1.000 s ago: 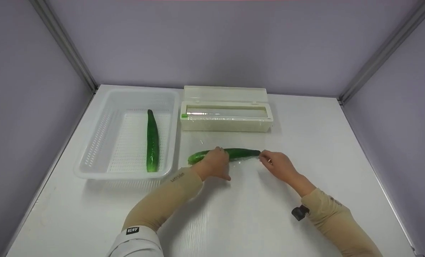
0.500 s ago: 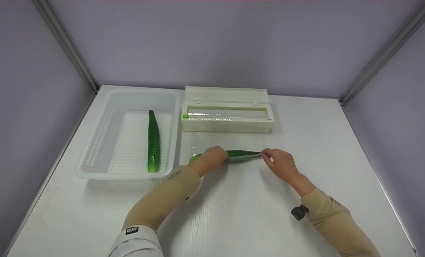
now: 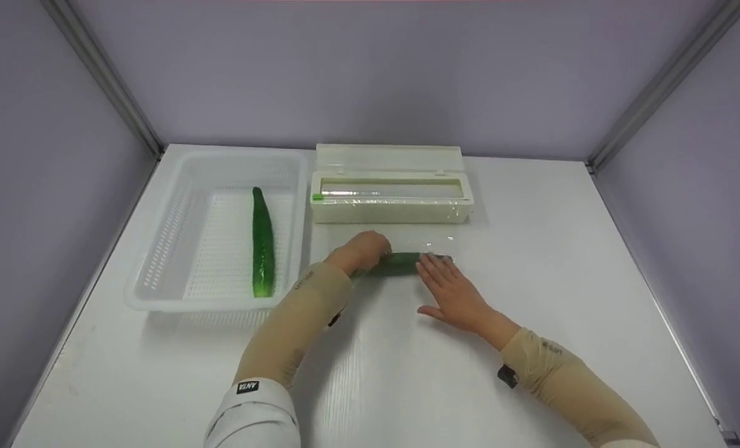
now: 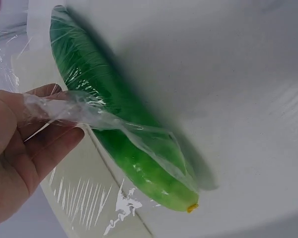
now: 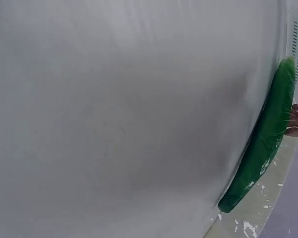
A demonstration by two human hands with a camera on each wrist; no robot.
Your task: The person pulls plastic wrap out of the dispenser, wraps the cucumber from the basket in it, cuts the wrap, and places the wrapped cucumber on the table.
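Observation:
A green cucumber (image 3: 398, 264) lies on the white table (image 3: 531, 249) in front of the film dispenser, partly wrapped in clear cling film (image 3: 429, 241). My left hand (image 3: 362, 249) is curled over its left part; in the left wrist view film (image 4: 79, 106) drapes over my fingers (image 4: 49, 144) and across the cucumber (image 4: 114, 124). My right hand (image 3: 448, 285) lies flat with straight fingers on the cucumber's right end. The right wrist view shows the wrapped cucumber (image 5: 265, 144) along the right edge.
A cream cling film dispenser (image 3: 390, 213) stands open just behind the cucumber. To the left, a white perforated basket (image 3: 158, 249) holds a second cucumber (image 3: 261, 242). Lilac walls close in the table on three sides.
The cucumber has moved away from me, toward the dispenser. My right hand let go of the film at the right tip and now lies flat on the cucumber. My left hand moved forward with it.

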